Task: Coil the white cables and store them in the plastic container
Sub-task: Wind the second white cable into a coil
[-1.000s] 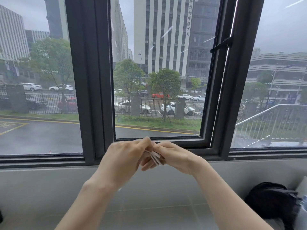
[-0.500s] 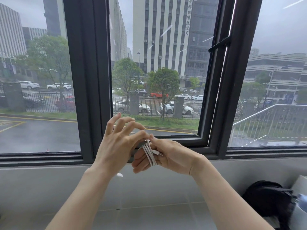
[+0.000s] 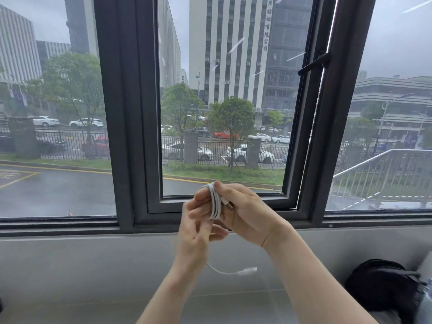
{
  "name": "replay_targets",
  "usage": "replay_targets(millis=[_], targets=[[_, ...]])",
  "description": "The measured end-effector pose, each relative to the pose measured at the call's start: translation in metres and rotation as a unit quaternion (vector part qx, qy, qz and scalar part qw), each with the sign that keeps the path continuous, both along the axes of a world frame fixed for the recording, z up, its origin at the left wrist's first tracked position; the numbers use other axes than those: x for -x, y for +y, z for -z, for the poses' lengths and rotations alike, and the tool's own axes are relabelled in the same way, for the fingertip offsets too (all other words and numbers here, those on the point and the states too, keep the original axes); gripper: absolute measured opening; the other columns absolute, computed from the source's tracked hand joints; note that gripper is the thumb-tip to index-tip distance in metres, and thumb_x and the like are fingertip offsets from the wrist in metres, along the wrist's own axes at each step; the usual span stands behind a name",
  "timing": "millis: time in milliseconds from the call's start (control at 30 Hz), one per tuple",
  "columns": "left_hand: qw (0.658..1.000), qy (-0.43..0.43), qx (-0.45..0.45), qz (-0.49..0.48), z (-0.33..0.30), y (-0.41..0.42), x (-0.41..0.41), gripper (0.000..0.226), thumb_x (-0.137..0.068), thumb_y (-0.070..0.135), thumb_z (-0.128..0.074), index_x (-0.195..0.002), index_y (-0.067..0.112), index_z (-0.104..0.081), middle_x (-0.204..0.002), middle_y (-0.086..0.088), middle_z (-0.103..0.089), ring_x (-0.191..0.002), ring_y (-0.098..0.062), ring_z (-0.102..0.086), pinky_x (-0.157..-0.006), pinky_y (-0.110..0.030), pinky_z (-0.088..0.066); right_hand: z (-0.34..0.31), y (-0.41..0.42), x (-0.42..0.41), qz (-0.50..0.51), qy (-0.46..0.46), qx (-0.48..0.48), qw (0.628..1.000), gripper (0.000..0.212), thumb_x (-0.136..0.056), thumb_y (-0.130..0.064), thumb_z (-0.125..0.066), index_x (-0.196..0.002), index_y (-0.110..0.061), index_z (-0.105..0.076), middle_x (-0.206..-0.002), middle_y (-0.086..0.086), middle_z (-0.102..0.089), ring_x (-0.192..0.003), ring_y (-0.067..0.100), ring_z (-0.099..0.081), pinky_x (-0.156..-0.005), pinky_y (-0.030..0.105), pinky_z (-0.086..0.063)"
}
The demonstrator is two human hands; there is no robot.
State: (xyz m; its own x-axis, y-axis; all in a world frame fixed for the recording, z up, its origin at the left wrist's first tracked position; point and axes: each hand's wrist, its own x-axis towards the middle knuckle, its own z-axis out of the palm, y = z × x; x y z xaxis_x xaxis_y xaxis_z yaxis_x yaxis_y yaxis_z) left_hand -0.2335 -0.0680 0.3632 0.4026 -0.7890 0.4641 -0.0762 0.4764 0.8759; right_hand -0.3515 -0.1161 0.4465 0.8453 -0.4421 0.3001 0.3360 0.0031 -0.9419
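A white cable is wound in several loops around the fingers of my right hand, which is held up in front of the window and pinches the loops under the thumb. My left hand sits just below and left of the coil, blurred, its fingers closed on the cable's loose end. That free tail hangs below my left hand and ends in a white connector. No plastic container is in view.
A grey window sill runs across the lower frame below a dark window frame. A black bag lies on the sill at the lower right, beside a pale object at the frame edge.
My left hand has dropped from above the coil to below it, pulling the loose end around. The coil has turned more upright and risen slightly, and the connector tail now dangles.
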Motion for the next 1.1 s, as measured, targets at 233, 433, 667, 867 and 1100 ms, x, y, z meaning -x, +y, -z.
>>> replay_targets(millis=[233, 433, 667, 867, 1100], targets=[[0.996, -0.078, -0.038, 0.011, 0.028, 0.015, 0.032, 0.035, -0.107, 0.01, -0.033, -0.134, 0.032, -0.025, -0.095, 0.0, -0.077, -0.062, -0.025, -0.07, -0.063, -0.036, -0.06, -0.004, -0.008, -0.002, 0.062, -0.033, -0.009, 0.997, 0.045, -0.111, -0.02, -0.029, -0.111, 0.009, -0.064, -0.109, 0.027, -0.072, -0.095, 0.032, -0.076, -0.093, 0.038, -0.06], [0.946, -0.319, -0.015, -0.05, 0.026, 0.024, 0.02, 0.026, -0.103, 0.037, -0.033, -0.125, 0.046, -0.023, -0.098, 0.02, -0.067, -0.071, -0.008, -0.068, -0.069, -0.034, -0.057, 0.001, -0.016, 0.003, 0.128, -0.042, -0.021, 0.991, 0.045, -0.111, -0.019, -0.032, -0.12, 0.014, -0.06, -0.123, 0.033, -0.067, -0.109, 0.036, -0.072, -0.101, 0.04, -0.057], [0.861, -0.504, -0.061, 0.04, -0.006, 0.046, 0.007, 0.02, -0.095, 0.046, -0.028, -0.105, 0.037, -0.042, -0.099, 0.018, -0.068, -0.093, -0.002, -0.06, -0.088, -0.034, -0.049, 0.008, -0.025, 0.006, 0.186, -0.009, -0.017, 0.982, 0.041, -0.11, -0.016, -0.033, -0.122, 0.013, -0.06, -0.124, 0.032, -0.067, -0.118, 0.039, -0.068, -0.107, 0.045, -0.052], [0.812, -0.583, 0.036, 0.004, -0.027, 0.049, -0.004, 0.021, -0.101, 0.043, -0.033, -0.106, 0.036, -0.052, -0.081, 0.016, -0.067, -0.08, -0.003, -0.059, -0.071, -0.028, -0.051, 0.017, -0.023, 0.012, 0.145, 0.032, -0.01, 0.989, 0.044, -0.11, -0.017, -0.035, -0.124, 0.017, -0.058, -0.126, 0.032, -0.066, -0.119, 0.037, -0.068, -0.106, 0.042, -0.052], [0.775, -0.603, 0.151, -0.114, -0.051, 0.038, -0.018, 0.023, -0.102, 0.046, -0.048, -0.096, 0.033, -0.065, -0.097, 0.013, -0.058, -0.093, -0.016, -0.052, -0.08, -0.034, -0.043, 0.015, -0.008, 0.015, 0.05, 0.1, 0.004, 0.994, 0.044, -0.108, -0.026, -0.039, -0.098, -0.001, -0.074, -0.088, 0.004, -0.072, -0.081, 0.012, -0.068, -0.073, 0.021, -0.053]])
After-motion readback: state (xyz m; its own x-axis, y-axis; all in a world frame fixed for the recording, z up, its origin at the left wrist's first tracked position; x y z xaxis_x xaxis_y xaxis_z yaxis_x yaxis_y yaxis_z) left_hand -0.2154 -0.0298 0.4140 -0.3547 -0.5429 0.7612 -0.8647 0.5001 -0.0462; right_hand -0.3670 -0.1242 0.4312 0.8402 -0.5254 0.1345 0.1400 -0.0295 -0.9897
